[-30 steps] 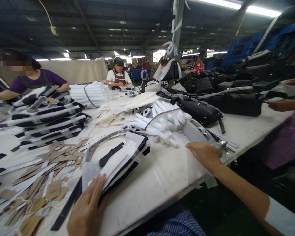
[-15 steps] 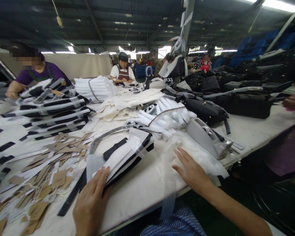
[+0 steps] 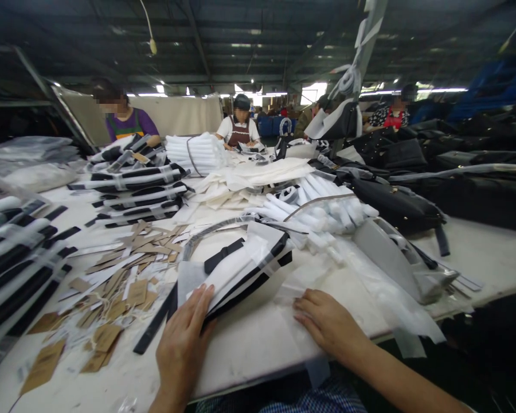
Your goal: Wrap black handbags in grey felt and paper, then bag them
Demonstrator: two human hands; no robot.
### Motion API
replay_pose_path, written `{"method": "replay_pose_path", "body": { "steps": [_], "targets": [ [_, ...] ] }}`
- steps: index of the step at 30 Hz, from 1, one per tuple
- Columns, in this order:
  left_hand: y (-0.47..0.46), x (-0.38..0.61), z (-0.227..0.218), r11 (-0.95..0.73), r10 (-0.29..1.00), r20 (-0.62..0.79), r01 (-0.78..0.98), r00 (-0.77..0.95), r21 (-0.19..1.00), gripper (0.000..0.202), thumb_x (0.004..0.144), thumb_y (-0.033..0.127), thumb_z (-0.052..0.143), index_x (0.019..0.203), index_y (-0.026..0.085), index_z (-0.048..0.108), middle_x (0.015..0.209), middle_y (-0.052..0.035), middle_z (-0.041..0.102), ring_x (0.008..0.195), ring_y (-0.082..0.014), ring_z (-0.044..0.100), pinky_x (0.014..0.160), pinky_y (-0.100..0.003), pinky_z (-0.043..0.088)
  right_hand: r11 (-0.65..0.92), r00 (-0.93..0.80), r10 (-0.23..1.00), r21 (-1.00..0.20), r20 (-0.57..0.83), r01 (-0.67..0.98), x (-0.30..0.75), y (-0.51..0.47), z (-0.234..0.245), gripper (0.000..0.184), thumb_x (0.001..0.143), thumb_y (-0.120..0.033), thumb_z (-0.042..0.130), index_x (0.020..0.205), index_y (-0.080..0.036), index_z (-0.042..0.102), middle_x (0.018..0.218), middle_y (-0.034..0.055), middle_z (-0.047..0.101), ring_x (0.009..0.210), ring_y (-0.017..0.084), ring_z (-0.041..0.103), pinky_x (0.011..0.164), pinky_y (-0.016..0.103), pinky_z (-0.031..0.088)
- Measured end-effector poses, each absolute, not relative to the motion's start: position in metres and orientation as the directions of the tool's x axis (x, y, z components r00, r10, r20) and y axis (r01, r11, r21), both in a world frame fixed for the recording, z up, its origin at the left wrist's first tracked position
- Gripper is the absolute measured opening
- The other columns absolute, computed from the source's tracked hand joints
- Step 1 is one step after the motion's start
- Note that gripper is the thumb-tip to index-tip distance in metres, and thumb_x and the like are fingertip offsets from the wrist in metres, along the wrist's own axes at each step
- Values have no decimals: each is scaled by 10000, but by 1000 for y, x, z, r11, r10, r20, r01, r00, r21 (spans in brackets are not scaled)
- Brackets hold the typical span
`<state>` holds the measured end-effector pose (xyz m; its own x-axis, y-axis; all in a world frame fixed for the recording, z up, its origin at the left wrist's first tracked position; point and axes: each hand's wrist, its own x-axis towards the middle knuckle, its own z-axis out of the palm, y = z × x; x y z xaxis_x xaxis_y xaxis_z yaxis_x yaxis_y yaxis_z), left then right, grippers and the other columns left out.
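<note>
My left hand [image 3: 187, 335] holds the near end of a flat black bag [image 3: 279, 261], its fingers over the white wrapping paper [image 3: 232, 269] and its thumb low at the side. The bag lies tilted on the table, bound with translucent strips, and a wrapped handle [image 3: 210, 229] loops out behind it. To the right, my right hand [image 3: 327, 321] is low over the table, its fingers bent together on a thin translucent sheet [image 3: 298, 287]. The fingertips partly cover that sheet. A black strap [image 3: 155, 321] sticks out left of my left hand.
Brown paper tags [image 3: 107, 338] with strings are strewn at the left. Wrapped black-and-white pieces [image 3: 141, 198] are stacked behind them. White rolls [image 3: 318, 201], a grey tape dispenser [image 3: 395, 261] and black bags [image 3: 387, 201] stand behind and right. Several co-workers sit across the table.
The view has swung left. My right hand has come closer to the wrapped bag, its spread fingers now bent onto the translucent sheet. My left hand stays at the bag's near end.
</note>
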<state>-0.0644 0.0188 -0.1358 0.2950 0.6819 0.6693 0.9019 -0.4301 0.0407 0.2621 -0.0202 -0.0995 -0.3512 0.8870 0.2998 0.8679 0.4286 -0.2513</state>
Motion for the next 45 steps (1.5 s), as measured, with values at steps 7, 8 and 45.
{"method": "replay_pose_path", "body": {
  "steps": [7,8,45],
  "targets": [
    [20,-66,-138,-447,667,684,893,296,50,535,994,261,499,1513,257,368,1414,-61,576,1213,-242,603,1006,-348,447,317,-159,898,-354,411,880,254,-28,-76,313,1010,-380,431,1059,-193,677,1074,108,710,1031,234,664,913,375,546],
    [20,-66,-138,-446,667,686,893,292,53,534,992,259,505,1510,257,373,1413,-59,577,1212,-240,604,1010,-344,443,310,-147,899,-361,413,880,255,-22,-81,364,1004,-404,443,1212,-174,632,1222,131,672,1154,250,623,993,402,517],
    [22,-60,-134,-244,687,726,935,-22,259,624,920,323,619,1495,262,386,1337,-74,638,1134,-277,661,930,-355,530,661,-623,747,-350,230,664,205,84,-140,642,954,-486,528,1456,-91,460,1531,204,393,1447,346,322,1194,549,248]
  ]
}}
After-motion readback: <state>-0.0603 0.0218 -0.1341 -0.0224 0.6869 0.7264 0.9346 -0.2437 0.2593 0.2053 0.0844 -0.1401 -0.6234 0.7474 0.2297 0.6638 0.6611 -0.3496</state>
